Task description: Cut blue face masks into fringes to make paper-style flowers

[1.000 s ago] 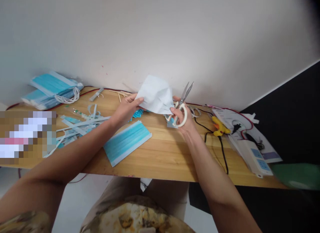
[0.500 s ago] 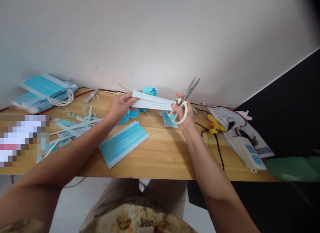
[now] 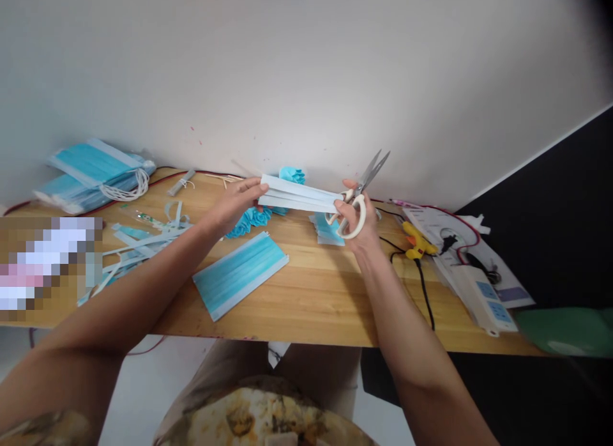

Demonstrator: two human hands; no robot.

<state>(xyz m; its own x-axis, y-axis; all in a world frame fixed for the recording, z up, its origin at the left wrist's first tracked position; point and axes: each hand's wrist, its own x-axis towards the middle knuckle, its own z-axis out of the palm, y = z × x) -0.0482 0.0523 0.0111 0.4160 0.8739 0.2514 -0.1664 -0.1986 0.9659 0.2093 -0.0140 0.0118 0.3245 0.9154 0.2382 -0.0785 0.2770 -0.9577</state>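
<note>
Above the wooden table (image 3: 306, 299) I hold a folded white-blue face mask (image 3: 299, 194) stretched flat between both hands. My left hand (image 3: 237, 203) pinches its left end. My right hand (image 3: 357, 219) pinches its right end and also grips white-handled scissors (image 3: 357, 200), blades together and pointing up toward the wall. Beneath the held mask lie a blue ruffled mask piece (image 3: 251, 219) and a small blue scrap (image 3: 328, 230).
A flat blue mask (image 3: 239, 273) lies near the front edge. Cut strips and ear loops (image 3: 143, 238) litter the left, a stack of masks (image 3: 96, 174) sits far left. Right side: yellow glue gun (image 3: 417, 241), black cable (image 3: 424, 286), power strip (image 3: 483, 299), papers.
A second ago the mask was spread open and crumpled between my hands; now it is folded into a flat narrow band pulled taut. The scissors stayed in my right hand.
</note>
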